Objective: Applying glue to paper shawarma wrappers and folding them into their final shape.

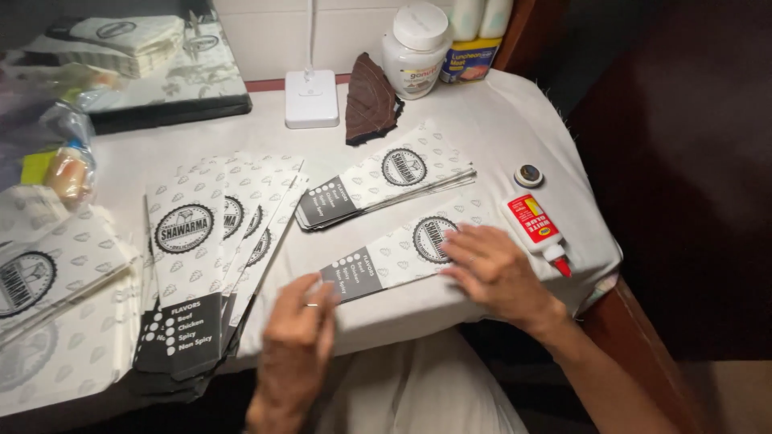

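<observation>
Folding 1 printed paper sleeve [398,253] lying flat on the table [498,128]: right hand [492,269] presses it, grip released; left hand [299,337] pinches its dark end. Next likely needs the glue bottle [537,231].

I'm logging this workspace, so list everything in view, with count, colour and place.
paper sleeve: one, white and grey, under both hands
sleeve stack: one, white-grey, table centre
fanned sleeves: several, white-black, left
glue bottle: one, white, red label and tip, right
round cap: one, dark, above glue
brown cloth: one, back centre
white jar: one, back
lamp base: one, white, back
left hand: at sleeve's grey end
right hand: flat on sleeve
</observation>
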